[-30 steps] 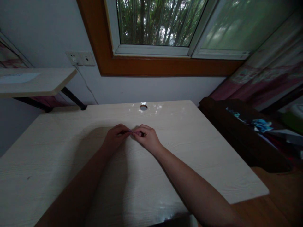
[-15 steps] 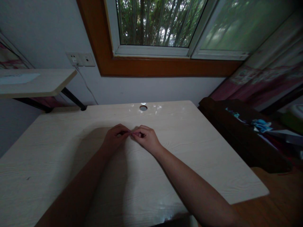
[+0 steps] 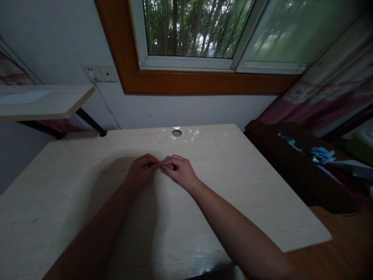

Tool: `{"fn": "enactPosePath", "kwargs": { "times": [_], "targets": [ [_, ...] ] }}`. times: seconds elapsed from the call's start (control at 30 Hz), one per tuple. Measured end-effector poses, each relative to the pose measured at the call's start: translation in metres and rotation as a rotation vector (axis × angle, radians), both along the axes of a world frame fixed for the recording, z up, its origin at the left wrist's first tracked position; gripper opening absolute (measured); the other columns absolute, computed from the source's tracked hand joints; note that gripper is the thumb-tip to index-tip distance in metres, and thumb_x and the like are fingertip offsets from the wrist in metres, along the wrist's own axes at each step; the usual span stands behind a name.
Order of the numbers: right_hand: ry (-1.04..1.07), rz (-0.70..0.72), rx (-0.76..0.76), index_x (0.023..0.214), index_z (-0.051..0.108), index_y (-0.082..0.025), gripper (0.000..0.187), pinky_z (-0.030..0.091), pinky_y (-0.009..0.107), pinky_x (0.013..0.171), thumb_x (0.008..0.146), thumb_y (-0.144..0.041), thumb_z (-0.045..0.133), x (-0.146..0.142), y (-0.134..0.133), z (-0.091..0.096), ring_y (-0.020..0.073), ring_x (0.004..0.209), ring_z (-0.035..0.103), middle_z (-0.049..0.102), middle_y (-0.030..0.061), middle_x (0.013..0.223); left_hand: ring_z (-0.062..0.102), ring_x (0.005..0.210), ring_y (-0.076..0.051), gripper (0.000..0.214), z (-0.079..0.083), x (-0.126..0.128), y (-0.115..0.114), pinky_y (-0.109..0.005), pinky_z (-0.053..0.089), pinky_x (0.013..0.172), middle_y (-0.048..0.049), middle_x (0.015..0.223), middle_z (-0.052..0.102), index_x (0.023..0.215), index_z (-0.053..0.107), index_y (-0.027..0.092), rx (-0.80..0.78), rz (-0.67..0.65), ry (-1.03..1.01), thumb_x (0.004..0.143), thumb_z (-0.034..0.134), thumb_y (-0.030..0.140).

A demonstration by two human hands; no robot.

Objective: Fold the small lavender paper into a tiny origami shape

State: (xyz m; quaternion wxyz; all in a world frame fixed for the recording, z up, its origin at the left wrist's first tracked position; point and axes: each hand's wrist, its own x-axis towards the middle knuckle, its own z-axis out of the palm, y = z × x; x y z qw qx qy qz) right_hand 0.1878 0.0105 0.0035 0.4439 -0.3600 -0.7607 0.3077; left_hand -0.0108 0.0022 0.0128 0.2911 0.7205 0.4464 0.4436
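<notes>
My left hand (image 3: 142, 170) and my right hand (image 3: 181, 170) meet fingertip to fingertip over the middle of the pale wood-grain table (image 3: 233, 182). Thumb and fingers of each hand are pinched together. Whatever lies between the fingertips, if anything, is too small and dark to make out. Both forearms reach in from the bottom of the view, and a shadow falls on the table around the left one.
A round cable hole (image 3: 176, 133) sits near the table's far edge. At the left, a raised shelf (image 3: 58, 102) stands on black legs. A white cord (image 3: 106, 103) hangs from a wall socket (image 3: 100, 73). Beyond the right edge is a dark wooden piece of furniture (image 3: 279, 159) with cloths.
Hardly anything differs. The fingertips of both hands sit slightly closer together, still pinched at the same spot over the table.
</notes>
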Motion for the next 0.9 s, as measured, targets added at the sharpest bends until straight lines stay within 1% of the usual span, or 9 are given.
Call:
{"fn": "enactPosePath", "kwargs": {
  "times": [0.27,0.47,0.63,0.73,0.83,0.9],
  "targets": [
    [-0.033,0.010,-0.036,0.086,0.074,-0.021,0.010,0.043,0.024,0.061,0.088,-0.026,0.066,-0.0001,-0.0011,0.0046,0.0125,0.066,0.056,0.060,0.0007,0.073,0.058,0.068,-0.014,0.018,-0.0001,-0.0001,-0.0011,-0.025,0.044,0.064,-0.0011,0.073,0.066,0.077,0.071,0.019,-0.061,0.050,0.017,0.085,0.066,0.034],
    [-0.042,0.022,-0.037,0.081,0.073,-0.019,0.011,0.042,0.023,0.060,0.088,-0.020,0.064,0.0001,-0.0003,0.0057,0.0116,0.064,0.054,0.058,-0.0003,0.070,0.056,0.065,-0.013,0.019,-0.0030,0.0005,0.0008,-0.024,0.043,0.061,-0.0001,0.071,0.064,0.076,0.069,0.018,-0.099,0.115,-0.012,0.084,0.065,0.034],
    [-0.043,0.044,-0.069,0.081,0.072,-0.019,0.010,0.043,0.023,0.060,0.087,-0.022,0.065,0.0000,0.0003,0.0022,0.0113,0.064,0.055,0.059,-0.0003,0.072,0.059,0.064,-0.014,0.020,-0.0053,-0.0023,0.0038,-0.024,0.045,0.062,0.0002,0.068,0.065,0.079,0.069,0.018,-0.134,0.145,-0.061,0.084,0.063,0.037],
    [-0.037,0.019,-0.049,0.083,0.072,-0.019,0.012,0.043,0.024,0.062,0.089,-0.023,0.063,0.0002,0.0005,0.0028,0.0118,0.065,0.056,0.061,0.0006,0.074,0.060,0.063,-0.014,0.021,-0.0043,-0.0021,0.0037,-0.024,0.046,0.062,0.0003,0.067,0.066,0.079,0.069,0.018,-0.154,0.156,-0.076,0.084,0.063,0.038],
    [-0.032,-0.019,-0.040,0.085,0.073,-0.020,0.016,0.044,0.025,0.065,0.092,-0.026,0.060,0.0007,0.0011,0.0043,0.0132,0.070,0.058,0.063,0.0020,0.076,0.061,0.063,-0.014,0.022,-0.0031,-0.0002,0.0028,-0.025,0.048,0.063,0.0003,0.067,0.067,0.079,0.070,0.019,-0.155,0.158,-0.067,0.084,0.064,0.039],
    [-0.033,-0.003,-0.047,0.087,0.073,-0.020,0.018,0.045,0.026,0.069,0.094,-0.028,0.059,0.0010,0.0013,0.0045,0.0138,0.073,0.059,0.064,0.0024,0.078,0.063,0.066,-0.015,0.021,-0.0034,0.0011,0.0024,-0.026,0.049,0.066,-0.0006,0.071,0.070,0.081,0.072,0.019,-0.166,0.147,-0.042,0.084,0.064,0.038]
  ]
}}
